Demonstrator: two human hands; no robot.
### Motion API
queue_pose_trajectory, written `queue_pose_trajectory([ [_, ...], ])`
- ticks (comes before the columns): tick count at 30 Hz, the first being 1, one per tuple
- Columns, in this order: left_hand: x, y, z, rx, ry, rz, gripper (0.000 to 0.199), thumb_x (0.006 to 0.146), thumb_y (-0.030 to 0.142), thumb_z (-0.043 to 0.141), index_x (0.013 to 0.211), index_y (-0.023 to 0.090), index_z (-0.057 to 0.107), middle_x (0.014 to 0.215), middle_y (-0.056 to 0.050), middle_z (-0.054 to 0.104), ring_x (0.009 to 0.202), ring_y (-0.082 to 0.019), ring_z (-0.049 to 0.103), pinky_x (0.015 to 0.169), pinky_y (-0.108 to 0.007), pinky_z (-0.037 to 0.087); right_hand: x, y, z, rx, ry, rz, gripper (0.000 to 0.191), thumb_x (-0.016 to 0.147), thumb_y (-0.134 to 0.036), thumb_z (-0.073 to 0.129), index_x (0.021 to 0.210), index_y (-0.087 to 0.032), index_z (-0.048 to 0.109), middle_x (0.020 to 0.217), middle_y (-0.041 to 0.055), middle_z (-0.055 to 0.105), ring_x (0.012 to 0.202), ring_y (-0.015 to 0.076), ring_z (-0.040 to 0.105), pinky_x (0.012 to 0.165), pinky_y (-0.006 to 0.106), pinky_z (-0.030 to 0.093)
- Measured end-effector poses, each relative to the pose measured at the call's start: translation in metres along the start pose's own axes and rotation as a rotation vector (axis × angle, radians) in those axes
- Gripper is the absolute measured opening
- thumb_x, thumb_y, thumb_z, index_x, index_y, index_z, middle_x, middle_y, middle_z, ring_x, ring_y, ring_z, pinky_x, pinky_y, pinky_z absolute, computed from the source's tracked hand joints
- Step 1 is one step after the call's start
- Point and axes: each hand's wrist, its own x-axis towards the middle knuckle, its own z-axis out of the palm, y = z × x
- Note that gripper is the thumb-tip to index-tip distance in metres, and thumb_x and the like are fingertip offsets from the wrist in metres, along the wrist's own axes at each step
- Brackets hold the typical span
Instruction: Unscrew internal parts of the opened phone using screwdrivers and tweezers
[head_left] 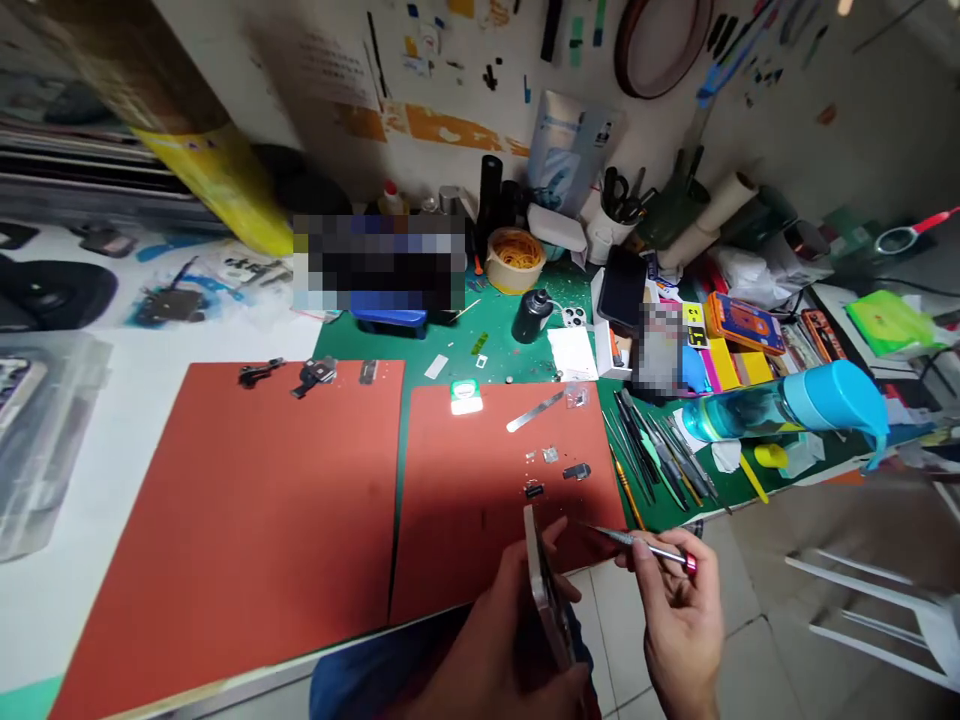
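My left hand [499,620] grips a phone [546,590] that is tilted up nearly edge-on, its pale metal frame towards me. My right hand [679,610] pinches a slim metal pen-shaped tool [660,550] with a knurled neck and a red end. The tool's thin tip points left towards the phone, apart from it; its exact kind is unclear. Both hands are over the front edge of the right red mat [450,520]. Beyond them lie a small black part [533,491], a dark phone component [577,471] and a flat metal strip [536,411].
A second red mat [247,520] lies left, with several small phone parts [316,374] at its far edge. Tweezers and picks [660,450] lie right, beside a blue water bottle [787,405]. Behind stand a black dropper bottle [532,316] and a tub of rubber bands [516,262].
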Motion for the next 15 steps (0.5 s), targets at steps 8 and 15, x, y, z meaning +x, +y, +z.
queue_pose_trajectory([
  [8, 0.015, 0.006, 0.011, 0.258, -0.013, -0.088, 0.102, 0.070, 0.016, 0.066, 0.159, 0.027, 0.017, 0.114, -0.006, 0.066, 0.095, -0.023, 0.068, 0.085, -0.039, 0.059, 0.004, 0.016, -0.003, 0.028, -0.064, 0.080, 0.045, 0.082, -0.050, 0.078, 0.109, -0.022, 0.056, 0.097, 0.0072, 0.074, 0.081, 0.0197, 0.075, 0.073, 0.031, 0.062],
  [15, 0.010, -0.003, 0.013, 0.373, 0.061, 0.011, 0.089, 0.073, 0.019, 0.067, 0.154, 0.028, 0.032, 0.124, -0.009, 0.066, 0.102, -0.025, 0.068, 0.089, -0.040, 0.059, 0.007, 0.018, -0.006, 0.030, -0.084, 0.066, 0.043, 0.083, -0.049, 0.077, 0.110, -0.022, 0.055, 0.098, 0.0078, 0.075, 0.081, 0.0195, 0.075, 0.073, 0.031, 0.063],
])
